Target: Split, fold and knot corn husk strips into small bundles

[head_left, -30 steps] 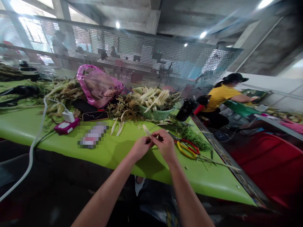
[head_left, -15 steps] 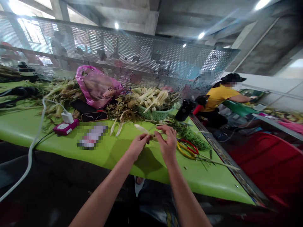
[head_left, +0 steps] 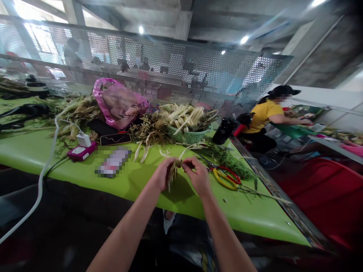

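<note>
My left hand [head_left: 162,174] and my right hand [head_left: 199,174] meet above the green table [head_left: 136,181], both pinched on a small pale husked stalk [head_left: 173,168]. Thin husk strips hang down from it between my fingers and curl upward at the top. Just right of my right hand lie red-and-yellow shears [head_left: 225,176] on the table. A green basket [head_left: 185,135] heaped with pale peeled stalks stands behind my hands.
A pink plastic bag [head_left: 117,102], piles of dry husks [head_left: 73,113], a phone [head_left: 115,139], a pink charger box [head_left: 81,152] with a white cable and green trimmings [head_left: 229,160] lie on the table. A perforated metal screen [head_left: 170,68] backs it. A person in yellow [head_left: 265,117] works at the right.
The stalk was held level with its pale tip pointing left; now husk strips have come loose and hang down between my hands. Both hands have stayed in the same spot.
</note>
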Available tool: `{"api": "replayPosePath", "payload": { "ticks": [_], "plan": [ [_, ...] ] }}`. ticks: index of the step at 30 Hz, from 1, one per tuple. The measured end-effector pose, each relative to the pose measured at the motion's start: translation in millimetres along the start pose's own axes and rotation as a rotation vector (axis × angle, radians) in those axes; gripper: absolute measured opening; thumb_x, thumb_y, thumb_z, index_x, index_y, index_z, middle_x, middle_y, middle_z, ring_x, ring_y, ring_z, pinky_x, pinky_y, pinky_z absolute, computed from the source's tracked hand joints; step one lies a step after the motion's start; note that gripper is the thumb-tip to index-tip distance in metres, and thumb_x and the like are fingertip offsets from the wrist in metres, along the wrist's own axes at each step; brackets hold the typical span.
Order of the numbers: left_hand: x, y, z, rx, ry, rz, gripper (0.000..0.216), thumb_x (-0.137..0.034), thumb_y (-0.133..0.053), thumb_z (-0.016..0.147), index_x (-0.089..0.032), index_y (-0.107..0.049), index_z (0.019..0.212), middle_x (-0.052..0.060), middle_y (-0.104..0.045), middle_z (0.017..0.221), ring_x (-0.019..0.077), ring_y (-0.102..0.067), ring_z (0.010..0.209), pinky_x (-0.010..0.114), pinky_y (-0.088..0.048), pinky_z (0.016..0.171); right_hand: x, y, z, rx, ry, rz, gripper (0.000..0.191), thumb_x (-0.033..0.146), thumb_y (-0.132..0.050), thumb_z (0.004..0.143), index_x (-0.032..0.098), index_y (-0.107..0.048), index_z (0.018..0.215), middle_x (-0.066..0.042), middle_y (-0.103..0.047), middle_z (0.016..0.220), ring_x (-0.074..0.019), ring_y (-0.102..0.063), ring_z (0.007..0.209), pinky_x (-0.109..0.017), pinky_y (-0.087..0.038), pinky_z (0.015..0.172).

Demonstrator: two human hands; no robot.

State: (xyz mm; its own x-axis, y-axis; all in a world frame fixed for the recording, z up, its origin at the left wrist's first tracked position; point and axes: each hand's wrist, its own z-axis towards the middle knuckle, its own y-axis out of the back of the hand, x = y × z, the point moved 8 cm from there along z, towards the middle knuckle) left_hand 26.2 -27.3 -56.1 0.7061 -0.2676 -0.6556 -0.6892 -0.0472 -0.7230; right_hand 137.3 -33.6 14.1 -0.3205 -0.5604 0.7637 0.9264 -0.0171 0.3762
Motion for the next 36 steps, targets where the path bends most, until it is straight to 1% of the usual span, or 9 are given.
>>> {"api": "replayPosePath", "payload": {
  "ticks": [2,7,14,17,19,21,24,29,36],
  "plan": [
    [1.2,-1.2,0.7,0.012,0.009,0.004,0.020,-0.032,-0.064,0.075,-0.012,-0.066,0.078,0.000,-0.062,0.060,0.0070,-0.053,0.049,0.018,-0.042,0.047,0.2,-2.3,-0.5,0.021,0.011,0.005,0.009,0.028,-0.058,0.085,0.020,-0.062,0.088,-0.002,-0.064,0.080,-0.0168,-0.056,0.071,-0.029,-0.043,0.068],
    [-7.4,6.5,4.4,-0.050,-0.142,0.125,0.031,-0.041,-0.073,0.067,-0.012,-0.066,0.075,0.000,-0.062,0.062,0.0052,-0.053,0.050,0.016,-0.040,0.048,-0.9,-3.3,-0.3,0.020,-0.020,-0.042,0.008,0.028,-0.060,0.083,0.020,-0.061,0.081,0.000,-0.060,0.073,-0.0158,-0.052,0.066,-0.028,-0.040,0.062],
    [-11.9,13.2,4.8,-0.073,-0.170,0.227,0.039,-0.050,-0.071,0.067,-0.013,-0.063,0.075,-0.001,-0.056,0.057,0.0054,-0.045,0.044,0.019,-0.034,0.045,-10.5,2.4,-0.8,-0.013,-0.115,-0.019,0.013,0.031,-0.060,0.081,0.020,-0.058,0.074,0.001,-0.054,0.065,-0.0153,-0.048,0.060,-0.028,-0.037,0.057],
    [-19.9,5.4,-0.7,-0.038,-0.285,0.367,0.028,-0.041,-0.069,0.070,-0.014,-0.065,0.077,0.001,-0.060,0.068,0.0094,-0.053,0.059,0.021,-0.041,0.058,2.2,14.1,1.6,-0.070,-0.011,-0.110,0.011,0.030,-0.063,0.080,0.020,-0.062,0.085,-0.003,-0.060,0.081,-0.0189,-0.054,0.074,-0.032,-0.042,0.067],
    [-21.9,-3.3,-2.2,0.017,-0.367,0.503,0.021,-0.035,-0.068,0.071,-0.015,-0.066,0.079,0.002,-0.063,0.073,0.0129,-0.056,0.069,0.024,-0.043,0.067,18.5,19.2,4.8,-0.083,0.088,-0.181,0.021,0.030,-0.064,0.080,0.021,-0.064,0.099,-0.006,-0.060,0.097,-0.0221,-0.056,0.089,-0.035,-0.043,0.077],
    [-19.2,-10.9,-0.5,0.090,-0.421,0.598,0.020,-0.032,-0.068,0.071,-0.016,-0.066,0.082,0.003,-0.065,0.078,0.0162,-0.057,0.076,0.027,-0.044,0.074,32.8,14.5,9.9,-0.003,0.150,-0.249,0.023,0.029,-0.063,0.081,0.023,-0.066,0.102,-0.007,-0.061,0.099,-0.0240,-0.055,0.094,-0.037,-0.043,0.081],
    [-11.9,-15.0,5.2,0.166,-0.442,0.611,0.027,-0.031,-0.071,0.069,-0.015,-0.065,0.090,0.007,-0.068,0.088,0.0203,-0.059,0.085,0.031,-0.045,0.081,41.7,-0.2,18.2,0.160,0.165,-0.339,0.013,0.026,-0.063,0.080,0.023,-0.068,0.092,-0.006,-0.064,0.089,-0.0237,-0.056,0.088,-0.037,-0.043,0.078],
    [-6.9,-16.4,8.2,0.201,-0.429,0.527,0.038,-0.038,-0.076,0.063,-0.013,-0.065,0.089,0.007,-0.067,0.088,0.0208,-0.058,0.084,0.032,-0.044,0.080,34.6,-9.4,29.0,0.204,0.105,-0.303,0.002,0.022,-0.063,0.077,0.021,-0.063,0.075,-0.002,-0.061,0.075,-0.0194,-0.055,0.075,-0.032,-0.041,0.069],
    [-3.0,-20.4,6.9,0.255,-0.333,0.602,0.038,-0.048,-0.071,0.068,-0.012,-0.063,0.081,0.002,-0.059,0.074,0.0122,-0.049,0.068,0.026,-0.038,0.067,5.0,-11.9,31.9,0.108,-0.177,0.094,0.011,0.029,-0.066,0.072,0.019,-0.060,0.073,0.002,-0.055,0.063,-0.0134,-0.049,0.058,-0.026,-0.039,0.055]
  ]
}}
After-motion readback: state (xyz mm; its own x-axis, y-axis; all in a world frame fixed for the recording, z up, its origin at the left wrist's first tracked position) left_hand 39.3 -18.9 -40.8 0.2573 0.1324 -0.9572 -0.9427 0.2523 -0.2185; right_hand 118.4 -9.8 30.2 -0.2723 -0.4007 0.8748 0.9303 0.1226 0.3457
